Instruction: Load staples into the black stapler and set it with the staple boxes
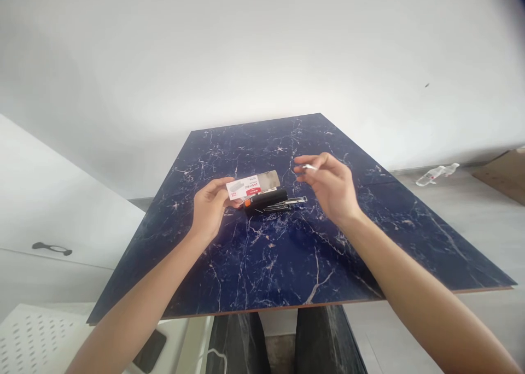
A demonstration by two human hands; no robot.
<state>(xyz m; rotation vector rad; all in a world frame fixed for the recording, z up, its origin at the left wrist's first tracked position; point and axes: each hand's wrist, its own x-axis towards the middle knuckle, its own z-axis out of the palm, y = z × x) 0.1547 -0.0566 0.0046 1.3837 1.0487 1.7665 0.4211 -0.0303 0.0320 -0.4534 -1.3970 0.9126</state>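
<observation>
My left hand (211,207) grips a white and red box of staples (251,185) by its near end, just above the stapler. A black stapler (266,200) with an orange tip lies on its side on the blue marble tabletop (262,264), its metal rail (285,203) extended. My right hand (330,185) hangs above and right of the stapler, pinching a small silver strip (309,167) between thumb and fingers. The strip looks like a row of staples, though it is too small to be sure.
A white cabinet with a dark handle (52,248) stands left of the table. A dark phone (150,351) lies on a white perforated surface at lower left. A plastic bottle (437,174) lies on the floor at right, near a cardboard sheet (502,174).
</observation>
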